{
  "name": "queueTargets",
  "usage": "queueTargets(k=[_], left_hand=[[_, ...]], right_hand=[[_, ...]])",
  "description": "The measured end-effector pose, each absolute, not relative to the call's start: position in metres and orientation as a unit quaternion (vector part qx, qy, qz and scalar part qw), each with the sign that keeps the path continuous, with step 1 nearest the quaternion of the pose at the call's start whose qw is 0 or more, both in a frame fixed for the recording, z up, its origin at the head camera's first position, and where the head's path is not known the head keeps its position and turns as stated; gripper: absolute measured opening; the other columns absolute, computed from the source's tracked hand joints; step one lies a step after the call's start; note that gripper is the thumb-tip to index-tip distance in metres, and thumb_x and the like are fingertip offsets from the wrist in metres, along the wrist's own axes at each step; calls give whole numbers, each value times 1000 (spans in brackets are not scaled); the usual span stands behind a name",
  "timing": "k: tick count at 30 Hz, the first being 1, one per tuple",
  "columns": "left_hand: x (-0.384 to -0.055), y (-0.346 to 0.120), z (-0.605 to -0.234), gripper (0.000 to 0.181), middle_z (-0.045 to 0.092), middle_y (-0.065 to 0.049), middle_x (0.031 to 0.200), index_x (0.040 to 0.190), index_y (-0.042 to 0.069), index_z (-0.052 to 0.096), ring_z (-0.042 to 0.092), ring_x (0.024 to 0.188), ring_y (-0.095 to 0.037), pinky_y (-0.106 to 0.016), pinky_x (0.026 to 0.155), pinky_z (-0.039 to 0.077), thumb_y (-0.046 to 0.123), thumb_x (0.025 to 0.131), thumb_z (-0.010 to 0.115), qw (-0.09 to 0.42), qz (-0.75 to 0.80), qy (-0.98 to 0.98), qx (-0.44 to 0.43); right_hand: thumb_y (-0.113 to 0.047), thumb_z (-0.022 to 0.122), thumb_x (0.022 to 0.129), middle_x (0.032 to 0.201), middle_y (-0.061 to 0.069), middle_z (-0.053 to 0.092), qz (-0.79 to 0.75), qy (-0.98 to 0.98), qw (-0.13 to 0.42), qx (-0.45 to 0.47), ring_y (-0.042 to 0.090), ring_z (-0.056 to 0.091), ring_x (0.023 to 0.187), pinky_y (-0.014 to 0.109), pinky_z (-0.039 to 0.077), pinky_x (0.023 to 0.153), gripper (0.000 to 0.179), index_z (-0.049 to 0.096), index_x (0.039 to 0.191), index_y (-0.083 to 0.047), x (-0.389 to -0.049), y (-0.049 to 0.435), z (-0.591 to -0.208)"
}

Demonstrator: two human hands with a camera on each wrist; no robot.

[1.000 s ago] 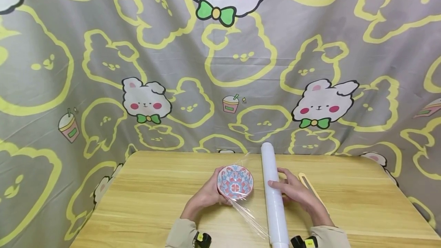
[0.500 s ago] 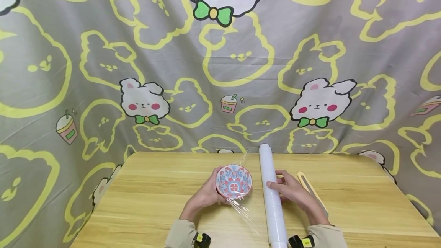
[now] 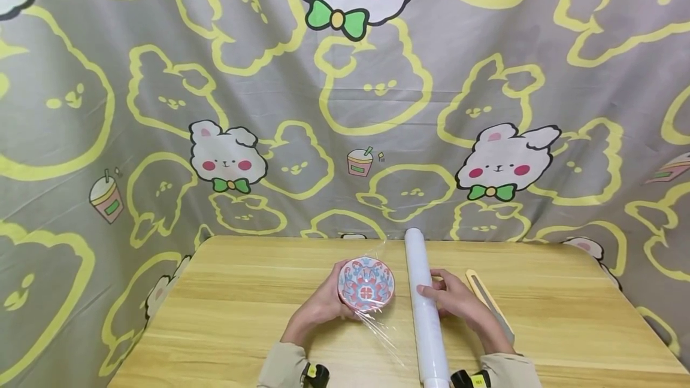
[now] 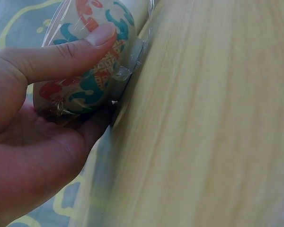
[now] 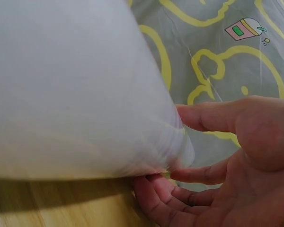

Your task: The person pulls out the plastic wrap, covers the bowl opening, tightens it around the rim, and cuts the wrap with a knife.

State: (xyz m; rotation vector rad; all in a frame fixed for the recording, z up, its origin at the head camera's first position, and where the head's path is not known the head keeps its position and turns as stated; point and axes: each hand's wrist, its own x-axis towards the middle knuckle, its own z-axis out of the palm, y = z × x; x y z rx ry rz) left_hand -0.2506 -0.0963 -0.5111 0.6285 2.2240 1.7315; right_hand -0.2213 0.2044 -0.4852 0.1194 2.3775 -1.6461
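A round bowl point(image 3: 366, 285) with a red and blue flower pattern is held by my left hand point(image 3: 326, 299) near the middle of the table. In the left wrist view my thumb lies along the side of the bowl point(image 4: 97, 78), and clear film covers its wall. Gathered strands of cling film point(image 3: 377, 329) trail from the bowl's near edge toward the roll. To the right, a long white cling film roll point(image 3: 428, 331) lies lengthwise on the table. My right hand point(image 3: 455, 298) grips the roll point(image 5: 85, 94) from its right side, thumb on top and fingers low against it.
A yellow utility knife point(image 3: 487, 299) lies on the wooden table point(image 3: 242, 304), just right of my right hand and partly beside the forearm. Behind the table's far edge hangs a grey curtain point(image 3: 302, 100) with cartoon animals.
The roll and my right hand have shifted slightly left, and more of the knife shows. The film strands look shorter and fainter. My left hand still holds the bowl in nearly the same place.
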Motion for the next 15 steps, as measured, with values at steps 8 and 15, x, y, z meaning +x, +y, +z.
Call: queueTargets(k=[8, 15], left_hand=[[-250, -96, -510, 112, 39, -27, 152, 154, -2, 24, 36, 141, -47, -61, 120, 22, -26, 60, 81, 126, 589, 770, 212], [-249, -98, -511, 113, 40, -28, 152, 154, -3, 24, 37, 141, -48, -61, 120, 22, -25, 59, 82, 123, 591, 768, 213]], right_hand=[[-25, 72, 97, 111, 20, 52, -560, 818, 122, 43, 24, 61, 90, 39, 59, 68, 81, 27, 152, 12, -221, 205, -484], [-29, 69, 100, 116, 23, 56, -528, 844, 97, 15, 27, 64, 90, 40, 60, 71, 79, 26, 154, 10, -219, 213, -474]])
